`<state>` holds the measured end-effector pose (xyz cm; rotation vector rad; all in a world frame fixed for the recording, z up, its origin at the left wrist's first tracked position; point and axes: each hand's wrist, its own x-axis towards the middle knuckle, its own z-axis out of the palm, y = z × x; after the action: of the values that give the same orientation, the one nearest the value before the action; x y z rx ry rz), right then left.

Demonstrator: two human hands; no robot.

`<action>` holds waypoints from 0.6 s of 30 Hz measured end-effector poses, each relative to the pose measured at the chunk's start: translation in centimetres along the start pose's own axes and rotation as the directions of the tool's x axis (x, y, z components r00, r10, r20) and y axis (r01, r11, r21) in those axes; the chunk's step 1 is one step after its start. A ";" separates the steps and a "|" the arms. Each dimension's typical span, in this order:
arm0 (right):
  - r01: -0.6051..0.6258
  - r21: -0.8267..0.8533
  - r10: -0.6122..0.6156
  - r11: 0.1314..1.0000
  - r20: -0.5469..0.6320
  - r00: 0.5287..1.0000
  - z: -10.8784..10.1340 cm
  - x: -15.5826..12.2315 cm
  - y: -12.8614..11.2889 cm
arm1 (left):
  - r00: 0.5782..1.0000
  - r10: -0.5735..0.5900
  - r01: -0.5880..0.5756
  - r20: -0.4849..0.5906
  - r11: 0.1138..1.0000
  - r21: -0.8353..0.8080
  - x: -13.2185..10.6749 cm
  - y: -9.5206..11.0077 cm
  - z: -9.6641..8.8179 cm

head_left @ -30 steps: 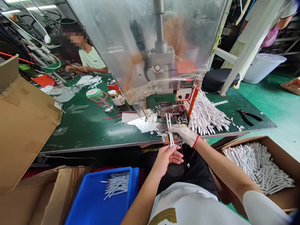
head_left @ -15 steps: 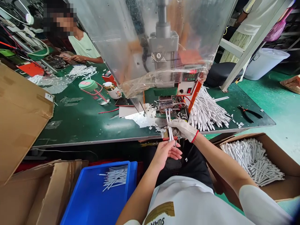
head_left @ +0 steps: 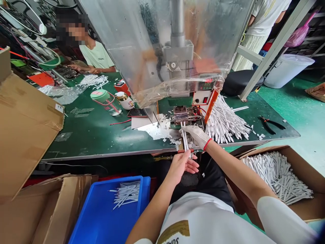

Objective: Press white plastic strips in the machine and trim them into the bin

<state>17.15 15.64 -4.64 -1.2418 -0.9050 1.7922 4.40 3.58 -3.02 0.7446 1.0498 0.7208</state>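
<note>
My gloved right hand (head_left: 196, 135) pinches a pair of thin white sticks (head_left: 184, 139) and holds their far ends at the small fixture (head_left: 180, 114) under the press (head_left: 177, 51). Bare, my left hand (head_left: 182, 163) sits just below the table edge; its thumb and fingers close on the near ends of the same sticks. A large heap of white sticks (head_left: 224, 122) lies on the green table (head_left: 96, 135) right of the fixture.
A blue bin (head_left: 101, 217) with a few sticks sits at my lower left, and a cardboard box (head_left: 279, 176) full of sticks at my right. Pliers (head_left: 270, 124) lie at the table's right end. A seated person (head_left: 93, 56) works at the far left. Cardboard boxes (head_left: 22, 122) stand left.
Both hands have pushed the pair of sticks a little forward, toward the fixture under the press. The view has shifted slightly.
</note>
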 end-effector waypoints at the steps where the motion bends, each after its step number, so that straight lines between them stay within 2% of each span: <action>1: 0.004 0.014 -0.003 1.000 -0.016 1.000 0.3 0.2 -0.2 | 1.000 0.004 -0.004 0.003 1.000 0.007 0.0 0.0 0.0; 8: 0.004 0.088 0.002 0.996 -0.067 0.998 1.3 0.3 -1.2 | 0.999 0.043 -0.043 -0.010 0.999 0.014 0.4 -0.4 0.0; 18: 0.006 -0.015 -0.008 1.000 -0.122 0.992 1.6 -0.5 -1.5 | 0.997 0.076 -0.077 -0.030 0.997 -0.018 0.7 -0.8 0.2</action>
<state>16.05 15.69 -2.75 -1.3412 -0.8533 1.6870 4.93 3.65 -3.91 0.7631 1.0434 0.8085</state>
